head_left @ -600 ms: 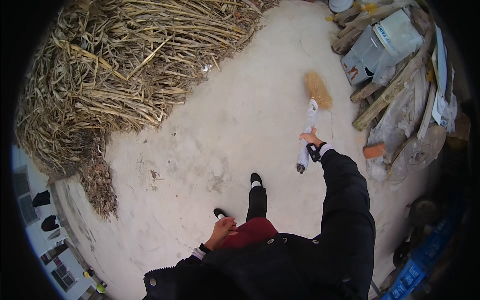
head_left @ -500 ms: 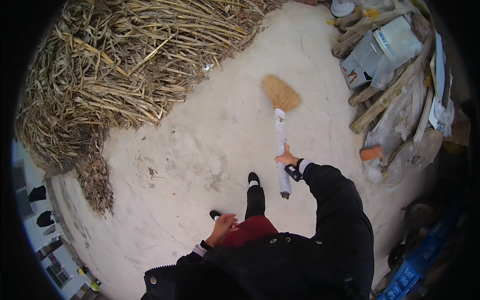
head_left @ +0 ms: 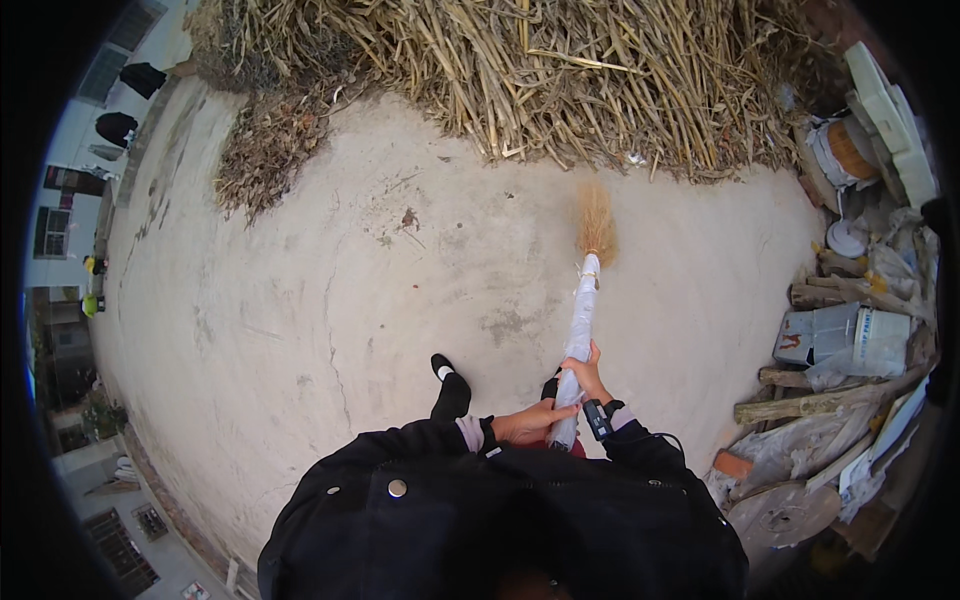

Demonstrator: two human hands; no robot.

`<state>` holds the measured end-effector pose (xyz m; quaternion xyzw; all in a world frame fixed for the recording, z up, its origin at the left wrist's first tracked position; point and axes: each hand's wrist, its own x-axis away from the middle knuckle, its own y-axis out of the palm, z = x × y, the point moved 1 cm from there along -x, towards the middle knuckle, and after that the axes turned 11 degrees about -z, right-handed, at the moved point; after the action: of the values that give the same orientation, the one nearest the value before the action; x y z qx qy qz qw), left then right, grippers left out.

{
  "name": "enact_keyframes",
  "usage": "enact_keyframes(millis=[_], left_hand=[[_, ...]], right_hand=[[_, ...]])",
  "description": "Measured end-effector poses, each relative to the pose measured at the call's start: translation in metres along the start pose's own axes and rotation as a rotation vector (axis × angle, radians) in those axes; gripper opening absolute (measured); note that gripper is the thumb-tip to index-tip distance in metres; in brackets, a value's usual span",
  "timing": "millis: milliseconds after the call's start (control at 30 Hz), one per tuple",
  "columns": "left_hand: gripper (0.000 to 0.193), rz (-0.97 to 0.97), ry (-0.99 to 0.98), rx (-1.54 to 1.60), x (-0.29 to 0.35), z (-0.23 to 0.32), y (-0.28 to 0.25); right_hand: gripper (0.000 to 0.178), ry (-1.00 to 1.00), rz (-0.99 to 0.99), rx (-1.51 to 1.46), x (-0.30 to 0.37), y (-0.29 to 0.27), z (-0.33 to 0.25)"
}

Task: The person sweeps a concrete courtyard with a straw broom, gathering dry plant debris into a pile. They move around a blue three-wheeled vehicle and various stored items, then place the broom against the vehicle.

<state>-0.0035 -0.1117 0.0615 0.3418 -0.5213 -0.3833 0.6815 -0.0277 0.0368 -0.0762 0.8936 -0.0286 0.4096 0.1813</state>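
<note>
A straw broom (head_left: 584, 298) with a white-wrapped handle points away from me over the pale concrete floor. Its tan bristles (head_left: 597, 222) look slightly smeared and lie just short of the stalk pile. My right hand (head_left: 586, 375) is wrapped round the handle, with a dark band and small device at that wrist. Lower on the same handle, near its butt end, my left hand (head_left: 533, 421) grips too, its thumb lying across the white wrapping. Both hands are close together in front of my body.
A big heap of dry stalks (head_left: 600, 90) spans the far side, with leaf litter (head_left: 270, 155) at its left. Along the right lie a paint bucket (head_left: 880, 341), wooden logs (head_left: 830, 402), a brick (head_left: 733, 464) and plastic sheeting. Some dry debris (head_left: 408, 218) dots the concrete.
My left hand, earlier off the broom with fingers loose, has come onto the lower handle. My view and body have turned left, and my feet have shifted.
</note>
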Motion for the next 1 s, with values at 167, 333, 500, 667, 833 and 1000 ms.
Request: enact_keyframes(millis=[167, 333, 500, 667, 833, 1000], left_hand=[[0.029, 0.273, 0.023, 0.04, 0.137, 0.017, -0.106], [0.025, 0.575, 0.224, 0.037, 0.314, 0.02, -0.192], [0.028, 0.928, 0.414, 0.055, 0.397, 0.054, -0.246], [0.044, 0.732, 0.439, -0.042, 0.399, 0.072, -0.245], [0.046, 0.343, 0.398, -0.036, 0.366, 0.082, -0.247], [0.027, 0.055, 0.18, 0.069, 0.32, 0.161, -0.318]], right_hand=[[0.105, 0.095, 0.34, -0.182, -0.035, 0.134, 0.089], [0.09, 0.319, 0.027, -0.212, -0.099, 0.344, 0.195], [0.095, 0.222, -0.349, 0.14, -0.177, 0.506, 0.203], [0.09, 0.121, -0.318, 0.062, -0.144, 0.514, 0.122], [0.103, -0.05, -0.049, 0.149, -0.139, 0.438, 0.099], [0.083, -0.032, 0.357, 0.39, -0.26, 0.363, 0.104]])
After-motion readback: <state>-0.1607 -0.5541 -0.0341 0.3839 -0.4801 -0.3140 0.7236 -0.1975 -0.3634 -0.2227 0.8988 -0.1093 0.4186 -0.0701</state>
